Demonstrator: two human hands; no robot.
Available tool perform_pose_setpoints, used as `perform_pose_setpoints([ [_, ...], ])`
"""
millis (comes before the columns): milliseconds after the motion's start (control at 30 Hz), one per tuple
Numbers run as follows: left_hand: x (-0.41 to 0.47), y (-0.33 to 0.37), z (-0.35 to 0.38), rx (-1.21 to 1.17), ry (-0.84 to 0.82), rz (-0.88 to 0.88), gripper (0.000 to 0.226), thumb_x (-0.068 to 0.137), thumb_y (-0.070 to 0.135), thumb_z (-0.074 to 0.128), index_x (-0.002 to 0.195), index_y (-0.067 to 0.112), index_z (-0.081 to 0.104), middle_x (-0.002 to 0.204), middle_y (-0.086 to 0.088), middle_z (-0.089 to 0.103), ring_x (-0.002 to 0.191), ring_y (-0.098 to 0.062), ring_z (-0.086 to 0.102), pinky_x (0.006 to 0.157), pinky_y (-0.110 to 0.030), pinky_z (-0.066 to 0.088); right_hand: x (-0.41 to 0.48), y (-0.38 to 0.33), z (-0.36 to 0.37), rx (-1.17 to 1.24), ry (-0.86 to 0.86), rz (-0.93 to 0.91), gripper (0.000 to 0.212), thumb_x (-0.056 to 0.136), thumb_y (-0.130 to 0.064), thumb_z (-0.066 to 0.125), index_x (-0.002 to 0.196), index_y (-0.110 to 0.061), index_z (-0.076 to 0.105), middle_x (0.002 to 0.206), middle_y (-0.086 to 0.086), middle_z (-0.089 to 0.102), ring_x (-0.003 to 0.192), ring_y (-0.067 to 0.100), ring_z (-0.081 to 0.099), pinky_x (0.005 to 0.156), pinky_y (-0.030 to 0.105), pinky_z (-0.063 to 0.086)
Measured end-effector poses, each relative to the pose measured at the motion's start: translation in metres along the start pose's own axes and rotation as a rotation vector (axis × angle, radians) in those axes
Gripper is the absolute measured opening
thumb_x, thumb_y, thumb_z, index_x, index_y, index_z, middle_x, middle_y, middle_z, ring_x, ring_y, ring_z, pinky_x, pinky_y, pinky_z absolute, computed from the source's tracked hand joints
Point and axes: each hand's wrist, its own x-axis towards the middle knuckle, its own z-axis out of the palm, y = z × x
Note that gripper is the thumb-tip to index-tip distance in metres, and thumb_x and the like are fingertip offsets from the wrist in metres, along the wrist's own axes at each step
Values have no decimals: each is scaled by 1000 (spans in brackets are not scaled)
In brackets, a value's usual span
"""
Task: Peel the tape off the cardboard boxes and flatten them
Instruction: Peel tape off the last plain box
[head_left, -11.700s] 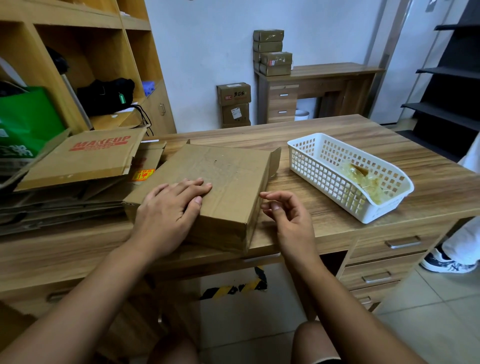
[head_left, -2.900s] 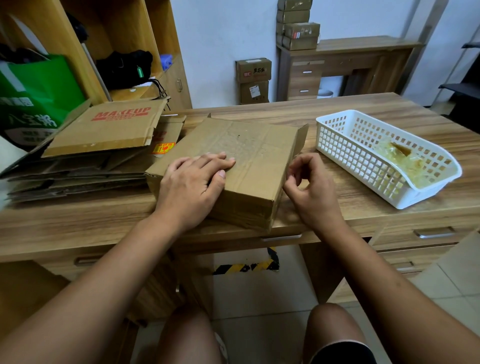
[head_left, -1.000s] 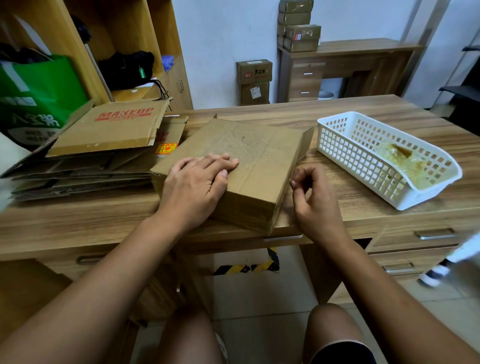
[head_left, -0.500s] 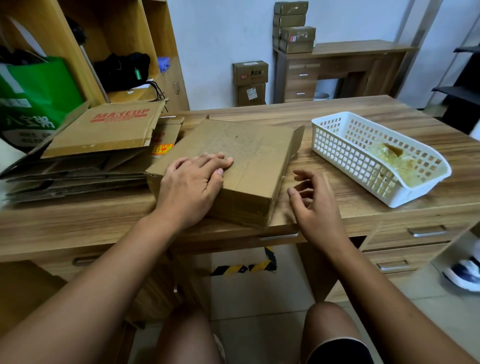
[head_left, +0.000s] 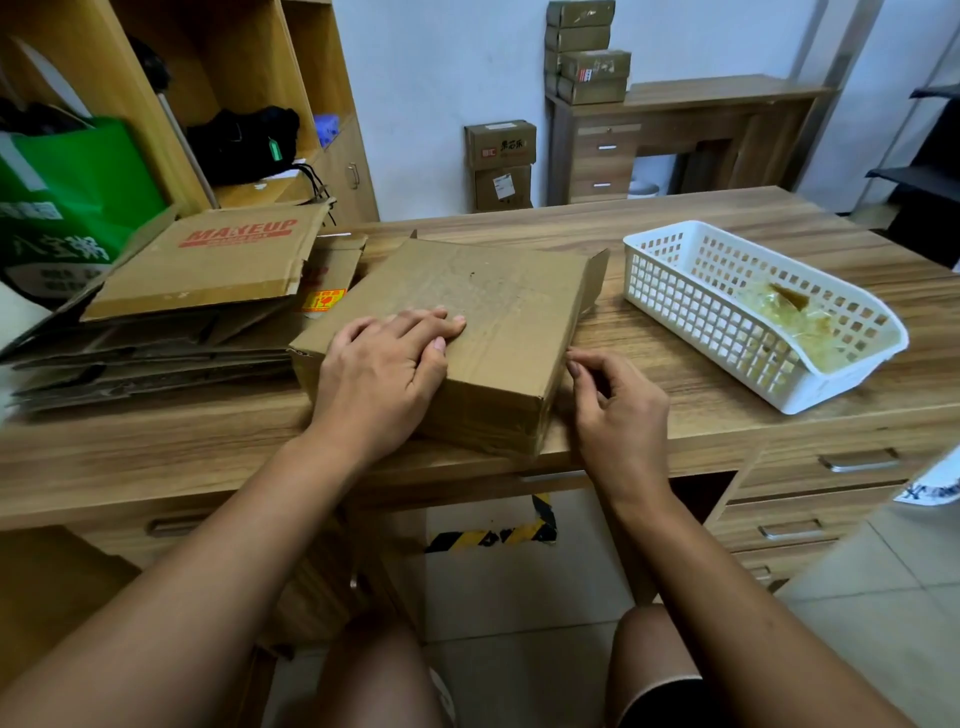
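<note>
Cardboard box: sat at centre frame on the wooden desk, with the left hand pressed flat on its top, fingers straight. Right hand: fingers curled against the box's right edge, though whether they pinched anything was unclear from where I stood. Flattened cartons lay stacked at left; a white basket holding wadded tape stood at right.

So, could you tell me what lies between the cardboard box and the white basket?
In the head view, only bare desk lies between the cardboard box and the white basket; the right hand sits at the box's near right edge.
</note>
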Motion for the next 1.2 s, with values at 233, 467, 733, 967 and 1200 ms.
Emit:
perform_pose_setpoints([
  [233,0,-2,1,1,-11,5,55,99,48,15,138,43,54,145,21,50,136,-2,40,115,-41,25,-2,3,-4,-22,-47,-2,13,96,-5,63,105,-10,71,96,0,70,87,8,64,78,22,55],
  [467,2,-2,3,-1,-17,-10,57,100,48,13,138,42,53,146,20,50,136,-3,40,115,-40,24,-17,2,-6,-14,-115,6,12,97,-5,59,100,-14,66,92,-4,63,82,3,59,73,27,54],
  [733,5,-2,7,3,7,-22,54,99,48,17,136,41,56,144,19,52,133,-3,43,114,-39,24,-17,7,-32,44,-111,49,14,99,-10,61,107,-20,67,98,-6,65,92,3,63,81,11,50],
  [967,8,1,1,-20,-31,-34,50,98,46,22,136,41,55,146,20,50,135,-3,41,115,-37,21,-8,6,-21,343,-148,252,28,97,-17,64,124,-24,59,118,-11,68,110,6,67,95,28,55],
  [1200,17,8,-14,65,-107,69,52,98,43,25,138,26,54,140,4,55,123,-20,52,99,-37,39,1,1,-19,360,-248,266,26,96,-8,66,119,-20,70,114,-8,72,105,3,68,89,26,59],
])
